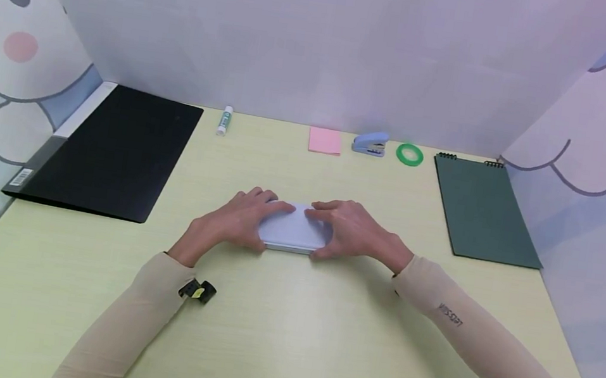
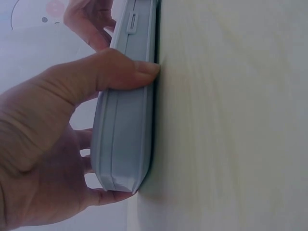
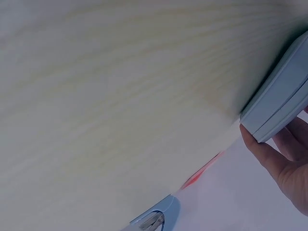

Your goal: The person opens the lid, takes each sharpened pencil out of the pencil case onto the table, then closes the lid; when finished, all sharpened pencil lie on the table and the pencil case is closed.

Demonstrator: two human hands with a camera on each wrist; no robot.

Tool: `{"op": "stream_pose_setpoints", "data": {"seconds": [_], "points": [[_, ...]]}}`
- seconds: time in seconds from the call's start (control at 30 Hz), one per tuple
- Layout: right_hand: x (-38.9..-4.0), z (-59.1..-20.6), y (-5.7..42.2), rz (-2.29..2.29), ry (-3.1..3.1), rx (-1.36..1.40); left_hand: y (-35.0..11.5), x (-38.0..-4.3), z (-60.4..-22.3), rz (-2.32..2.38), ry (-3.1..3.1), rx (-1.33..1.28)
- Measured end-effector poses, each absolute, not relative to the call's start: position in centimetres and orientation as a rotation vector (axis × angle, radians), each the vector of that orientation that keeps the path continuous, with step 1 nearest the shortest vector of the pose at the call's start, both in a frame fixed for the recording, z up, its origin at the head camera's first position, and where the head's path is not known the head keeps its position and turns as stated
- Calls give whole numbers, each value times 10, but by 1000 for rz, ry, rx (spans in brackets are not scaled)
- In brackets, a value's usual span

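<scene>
A light blue-grey hard pencil case (image 1: 294, 229) lies flat and closed on the table in front of the person. My left hand (image 1: 241, 218) grips its left end, thumb on the near side and other fingers over the top and far side. From the other end my right hand (image 1: 357, 229) holds it the same way. In the left wrist view the left thumb (image 2: 127, 72) presses the side of the case (image 2: 125, 130), below a small latch (image 2: 133, 22). The right wrist view shows the right hand's fingers (image 3: 264, 151) at a corner of the case (image 3: 279, 103).
Along the back stand a glue stick (image 1: 224, 121), pink sticky notes (image 1: 325, 141), a blue stapler (image 1: 370, 143) and green tape (image 1: 410, 154). A black folder (image 1: 118, 152) lies left, a dark green spiral notebook (image 1: 489, 213) right. Walls border the table's back and sides.
</scene>
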State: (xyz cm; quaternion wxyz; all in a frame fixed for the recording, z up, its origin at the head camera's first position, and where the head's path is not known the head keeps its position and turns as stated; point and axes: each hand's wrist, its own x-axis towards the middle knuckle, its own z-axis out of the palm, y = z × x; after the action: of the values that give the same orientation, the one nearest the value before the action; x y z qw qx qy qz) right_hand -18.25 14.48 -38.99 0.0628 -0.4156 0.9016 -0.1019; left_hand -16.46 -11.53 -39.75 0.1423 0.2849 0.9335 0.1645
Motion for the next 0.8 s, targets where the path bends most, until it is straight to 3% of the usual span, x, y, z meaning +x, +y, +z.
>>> {"op": "stream_pose_setpoints", "data": {"seconds": [0.8], "points": [[-176, -389, 154, -395, 2646, -1219, -120, -163, -394, 500, 2628, 793]]}}
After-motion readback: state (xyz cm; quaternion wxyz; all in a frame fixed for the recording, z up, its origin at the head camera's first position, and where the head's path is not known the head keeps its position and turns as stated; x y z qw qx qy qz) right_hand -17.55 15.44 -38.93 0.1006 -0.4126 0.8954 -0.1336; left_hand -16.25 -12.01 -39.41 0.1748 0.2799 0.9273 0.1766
